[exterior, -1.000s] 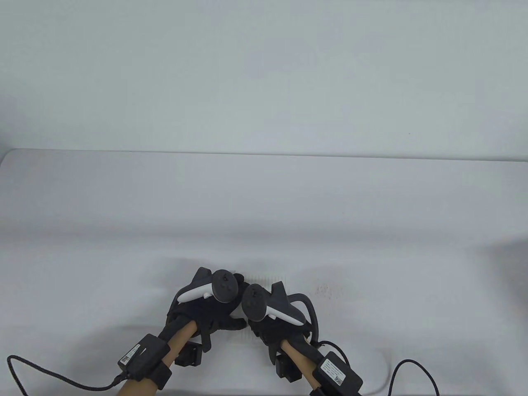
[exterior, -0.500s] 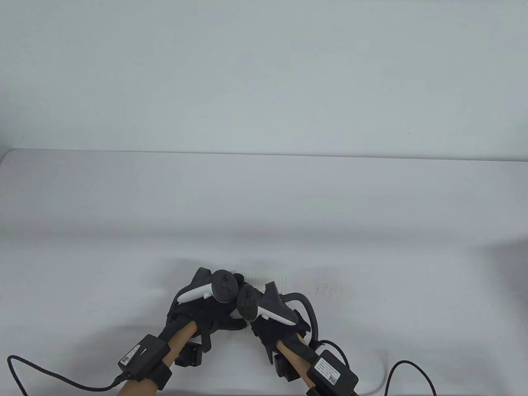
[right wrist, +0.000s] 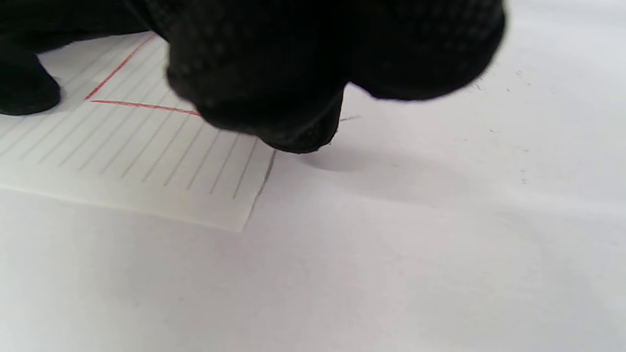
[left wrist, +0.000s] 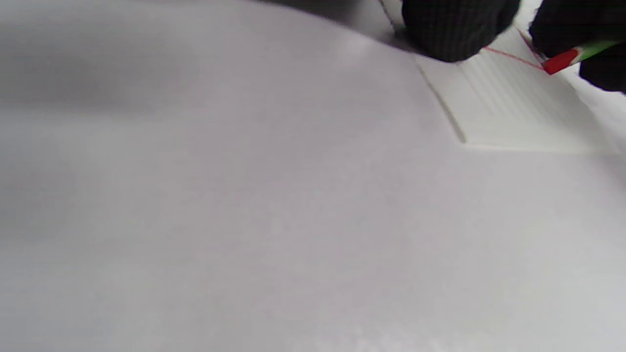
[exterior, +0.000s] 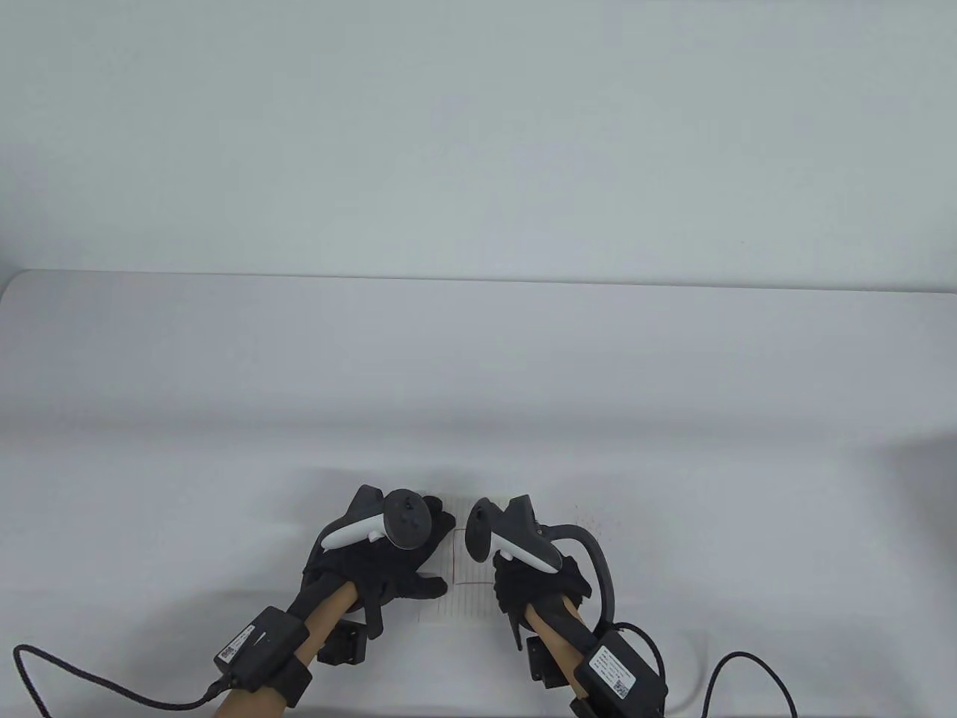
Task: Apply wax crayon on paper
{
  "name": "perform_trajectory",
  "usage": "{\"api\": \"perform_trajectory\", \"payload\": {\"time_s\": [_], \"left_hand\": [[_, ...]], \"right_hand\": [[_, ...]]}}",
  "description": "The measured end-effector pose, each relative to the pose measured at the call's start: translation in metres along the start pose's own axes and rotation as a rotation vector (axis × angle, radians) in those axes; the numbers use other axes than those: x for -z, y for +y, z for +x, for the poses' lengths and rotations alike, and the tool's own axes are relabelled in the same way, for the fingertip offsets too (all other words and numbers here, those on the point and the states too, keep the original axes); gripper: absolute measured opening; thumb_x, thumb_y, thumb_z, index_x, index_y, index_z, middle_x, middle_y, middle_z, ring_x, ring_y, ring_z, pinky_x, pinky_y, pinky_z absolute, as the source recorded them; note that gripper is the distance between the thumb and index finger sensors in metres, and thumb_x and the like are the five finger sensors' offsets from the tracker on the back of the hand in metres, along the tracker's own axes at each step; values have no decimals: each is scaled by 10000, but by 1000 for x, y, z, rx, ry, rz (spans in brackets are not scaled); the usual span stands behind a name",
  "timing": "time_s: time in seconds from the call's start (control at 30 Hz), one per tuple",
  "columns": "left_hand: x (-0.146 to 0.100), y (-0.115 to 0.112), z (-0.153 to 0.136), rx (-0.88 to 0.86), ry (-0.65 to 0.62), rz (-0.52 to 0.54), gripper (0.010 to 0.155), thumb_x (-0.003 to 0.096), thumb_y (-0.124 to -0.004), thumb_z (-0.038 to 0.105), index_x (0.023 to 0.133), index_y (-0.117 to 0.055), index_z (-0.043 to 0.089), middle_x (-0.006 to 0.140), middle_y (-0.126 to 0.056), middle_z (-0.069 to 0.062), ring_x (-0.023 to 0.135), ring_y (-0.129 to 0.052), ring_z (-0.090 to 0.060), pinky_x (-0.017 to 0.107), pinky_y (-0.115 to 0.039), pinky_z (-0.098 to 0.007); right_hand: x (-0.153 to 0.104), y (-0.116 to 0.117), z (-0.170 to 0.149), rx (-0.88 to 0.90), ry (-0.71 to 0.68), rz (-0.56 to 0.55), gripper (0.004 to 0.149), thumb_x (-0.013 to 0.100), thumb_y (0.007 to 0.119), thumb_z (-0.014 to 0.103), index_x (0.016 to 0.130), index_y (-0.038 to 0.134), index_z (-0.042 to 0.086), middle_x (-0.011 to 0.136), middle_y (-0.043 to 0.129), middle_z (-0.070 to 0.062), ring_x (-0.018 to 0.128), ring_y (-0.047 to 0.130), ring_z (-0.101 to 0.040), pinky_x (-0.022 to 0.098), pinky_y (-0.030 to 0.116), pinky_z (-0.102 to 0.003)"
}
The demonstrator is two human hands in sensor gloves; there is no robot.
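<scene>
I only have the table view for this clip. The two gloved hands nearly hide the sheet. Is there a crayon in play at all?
Observer: Yes. The left wrist view shows a red crayon with a green wrapper, its tip on the paper.
Reviewer: Which hand has it?
Observer: The right hand; its fingers close around the wrapper.
Reviewer: What kind of paper is it?
Observer: Lined, with two red lines meeting at a corner.
Reviewer: And the left hand?
Observer: One fingertip presses on the sheet's edge.
</scene>
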State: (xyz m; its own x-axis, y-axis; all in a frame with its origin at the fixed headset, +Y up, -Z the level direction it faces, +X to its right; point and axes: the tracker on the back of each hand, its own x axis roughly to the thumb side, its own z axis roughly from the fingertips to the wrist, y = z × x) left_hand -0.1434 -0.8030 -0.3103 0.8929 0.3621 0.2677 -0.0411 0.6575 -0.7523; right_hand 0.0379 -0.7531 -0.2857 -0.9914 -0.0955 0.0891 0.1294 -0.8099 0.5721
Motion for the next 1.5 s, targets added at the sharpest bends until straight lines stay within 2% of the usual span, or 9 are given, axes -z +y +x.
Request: {"api": "perform_trajectory", "payload": {"time_s": [0.3, 0.47, 0.6, 0.83, 1.03, 1.13, 1.23, 1.37, 1.5], "left_hand": [[0, 0, 0, 2, 1, 0, 883, 534, -614, 588, 1046, 89, 439, 1089, 230, 180, 1021, 270, -143, 687, 187, -521], [0, 0, 0, 12, 5, 9, 888, 530, -615, 590, 1048, 89, 433, 1096, 223, 173, 1029, 261, -149, 690, 184, -525], [0, 0, 0, 17, 6, 14, 890, 530, -617, 589, 1052, 85, 427, 1100, 219, 170, 1034, 255, -154, 691, 180, -530], [0, 0, 0, 11, 3, 11, 888, 531, -616, 589, 1051, 87, 430, 1097, 222, 174, 1031, 261, -150, 694, 179, -531], [0, 0, 0, 9, 1, 5, 888, 533, -614, 589, 1049, 91, 430, 1095, 229, 170, 1027, 268, -149, 692, 183, -530], [1, 0, 0, 10, 1, 4, 888, 533, -612, 590, 1049, 93, 430, 1094, 229, 174, 1027, 267, -150, 692, 183, -530], [1, 0, 1, 9, 1, 5, 888, 534, -612, 590, 1049, 93, 428, 1093, 229, 174, 1026, 269, -148, 692, 184, -529], [1, 0, 1, 5, -1, 4, 887, 533, -612, 590, 1047, 94, 432, 1092, 231, 178, 1024, 272, -148, 690, 187, -528], [1, -1, 1, 4, -1, 3, 888, 534, -612, 590, 1047, 95, 431, 1092, 234, 172, 1023, 275, -143, 688, 190, -527]], "right_hand": [[-1, -1, -3, 10, -43, -33, 397, 543, 734, 284, 914, 751, 144, 702, 929, -101, 273, 960, -43, 226, 860, -276], [-3, -9, -7, 138, -89, -303, 441, 556, 681, 285, 975, 657, 149, 802, 848, -91, 422, 951, -98, 342, 842, -325], [1, -3, 1, 128, -144, -298, 516, 562, 641, 226, 1045, 478, 146, 946, 689, -102, 611, 893, -144, 468, 794, -362], [10, -1, 16, 222, -242, -419, 481, 529, 730, 250, 992, 631, 160, 778, 880, -100, 404, 986, -85, 317, 868, -297], [16, 3, 27, 163, -224, -426, 447, 527, 745, 278, 960, 710, 173, 687, 926, -82, 331, 979, -63, 264, 864, -281], [14, 5, 32, 91, -197, -496, 436, 523, 746, 272, 944, 736, 160, 661, 944, -91, 280, 981, -41, 216, 873, -256], [13, 3, 35, 134, -244, -425, 441, 519, 756, 263, 938, 740, 126, 658, 952, -95, 258, 985, -23, 198, 881, -238], [15, 4, 32, 77, -166, -529, 427, 514, 759, 264, 921, 763, 133, 650, 960, -96, 240, 987, -20, 182, 884, -236], [15, 2, 32, 155, -242, -436, 431, 517, 760, 257, 923, 752, 114, 658, 953, -103, 245, 989, -22, 189, 884, -239]]}}
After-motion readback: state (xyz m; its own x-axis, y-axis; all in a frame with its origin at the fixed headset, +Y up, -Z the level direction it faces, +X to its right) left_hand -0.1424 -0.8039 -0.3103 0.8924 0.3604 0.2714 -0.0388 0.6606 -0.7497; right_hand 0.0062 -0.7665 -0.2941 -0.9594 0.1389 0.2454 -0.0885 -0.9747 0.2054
